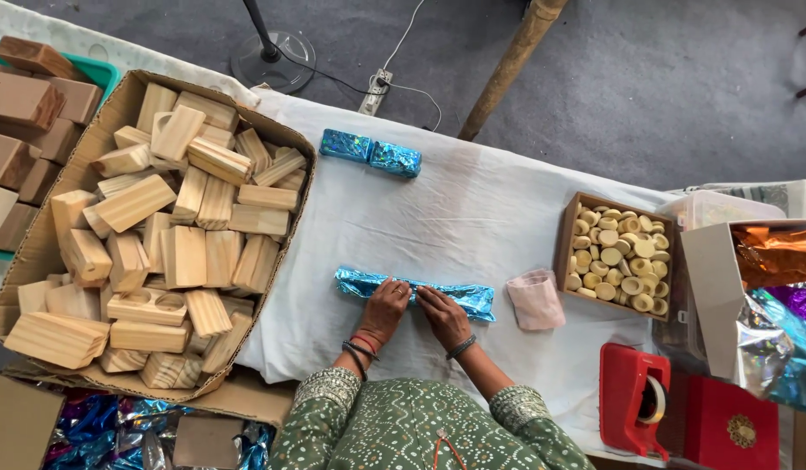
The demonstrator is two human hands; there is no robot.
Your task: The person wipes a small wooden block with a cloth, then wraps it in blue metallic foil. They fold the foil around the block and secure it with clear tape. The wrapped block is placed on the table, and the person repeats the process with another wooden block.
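Observation:
A long bundle wrapped in shiny blue foil (472, 300) lies across the white cloth in front of me. My left hand (384, 306) presses down on its left half, fingers spread over the foil. Just to the right, my right hand (441, 313) rests on the middle of the same bundle, fingers folding the foil. Both ends of the foil stick out past my hands. Two finished blue foil packets (370, 153) lie side by side at the far edge of the cloth.
A big cardboard box of wooden blocks (172, 235) fills the left. A smaller box of pale round discs (618, 255) and a pink cloth pouch (535, 298) sit to the right. A red tape dispenser (634, 398) and coloured foil sheets (777, 305) stand at far right.

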